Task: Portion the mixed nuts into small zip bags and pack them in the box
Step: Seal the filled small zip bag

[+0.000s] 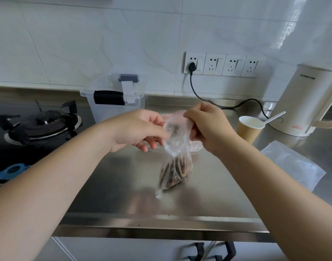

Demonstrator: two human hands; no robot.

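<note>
Both our hands have a grip on the top of a small clear zip bag (175,147): our left hand (136,129) pinches the left side of its mouth with curled fingers, and our right hand (208,127) pinches the right side at the upper edge. Between them the mouth of the bag gapes open. Dark mixed nuts (173,172) sit in the lower part of the bag, whose bottom corner rests on the steel surface (114,185) in front of us, tilted toward the left.

Behind our left hand stands the clear plastic box (114,99) with a lid and black latches, against the tiled wall. Just behind the bag, partly hidden by our hands, lies another clear bag (196,146) with something pinkish in it; we cannot tell what.

To the right stands a brown paper cup (249,130) with a white spoon (272,117) leaning in it, near a cream electric kettle (304,102). A stack of flat clear bags (293,164) lies at the right edge. A gas burner (40,125) sits on the left.
</note>
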